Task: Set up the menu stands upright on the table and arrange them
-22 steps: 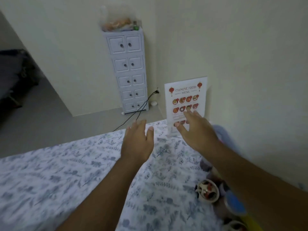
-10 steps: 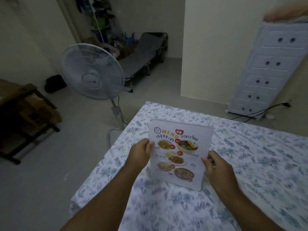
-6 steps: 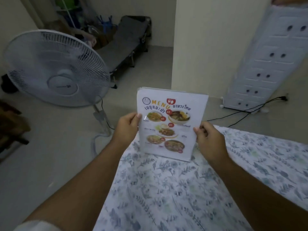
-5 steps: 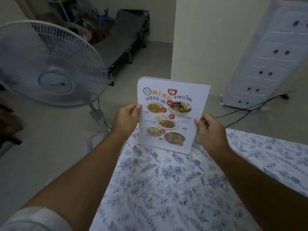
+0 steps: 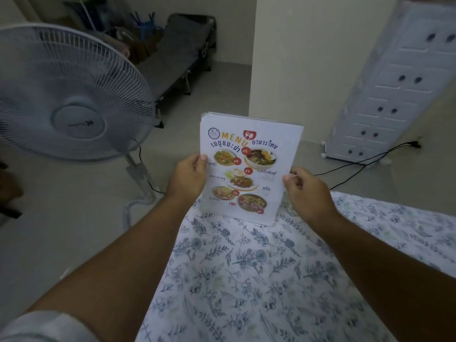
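A white menu stand [image 5: 249, 166] printed with food photos and the word MENU stands upright at the far left corner of the table [image 5: 259, 280], its bottom edge resting on the blue floral tablecloth. My left hand [image 5: 188, 176] grips its left edge, thumb on the front. My right hand [image 5: 308, 191] pinches its right edge. The other menu stand is out of view.
A white standing fan [image 5: 71, 95] is on the floor left of the table, its cord trailing below. A white drawer cabinet [image 5: 399, 90] stands at the right with black cables beside it. A folding cot [image 5: 177, 53] lies in the far room.
I turned from the Chinese food menu by the wall, picked up this menu with both hands, carried it to the table's far left corner and lowered it onto the cloth.
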`<state>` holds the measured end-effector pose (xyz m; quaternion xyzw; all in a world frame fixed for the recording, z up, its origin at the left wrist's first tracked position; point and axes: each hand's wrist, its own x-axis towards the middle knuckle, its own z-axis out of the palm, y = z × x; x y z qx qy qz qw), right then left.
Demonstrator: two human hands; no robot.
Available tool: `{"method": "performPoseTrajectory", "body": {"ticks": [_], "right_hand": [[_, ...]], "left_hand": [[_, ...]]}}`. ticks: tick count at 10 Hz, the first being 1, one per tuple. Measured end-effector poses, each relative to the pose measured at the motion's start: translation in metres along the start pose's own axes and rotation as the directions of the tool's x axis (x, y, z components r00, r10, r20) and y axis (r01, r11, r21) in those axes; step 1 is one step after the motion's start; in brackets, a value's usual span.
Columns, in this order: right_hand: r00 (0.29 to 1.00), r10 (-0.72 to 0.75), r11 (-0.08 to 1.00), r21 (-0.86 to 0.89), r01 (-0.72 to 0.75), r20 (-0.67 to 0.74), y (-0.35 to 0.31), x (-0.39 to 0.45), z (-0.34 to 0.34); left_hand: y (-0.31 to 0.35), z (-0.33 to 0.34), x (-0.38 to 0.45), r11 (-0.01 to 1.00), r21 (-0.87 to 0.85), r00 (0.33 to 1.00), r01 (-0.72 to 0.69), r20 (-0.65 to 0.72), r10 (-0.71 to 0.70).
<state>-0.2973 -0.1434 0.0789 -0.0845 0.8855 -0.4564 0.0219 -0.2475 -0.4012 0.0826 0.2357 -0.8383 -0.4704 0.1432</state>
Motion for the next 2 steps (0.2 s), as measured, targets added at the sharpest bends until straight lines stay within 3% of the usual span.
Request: {"method": "performPoseTrajectory", "body": {"ticks": [2], "right_hand": [[0.999, -0.04, 0.975, -0.219, 0.042, 0.014, -0.01, -0.027, -0.091]], "left_hand": [[0.07, -0.012, -0.057, 0.988, 0.154, 1.0, -0.021, 0.019, 0.018]]}}
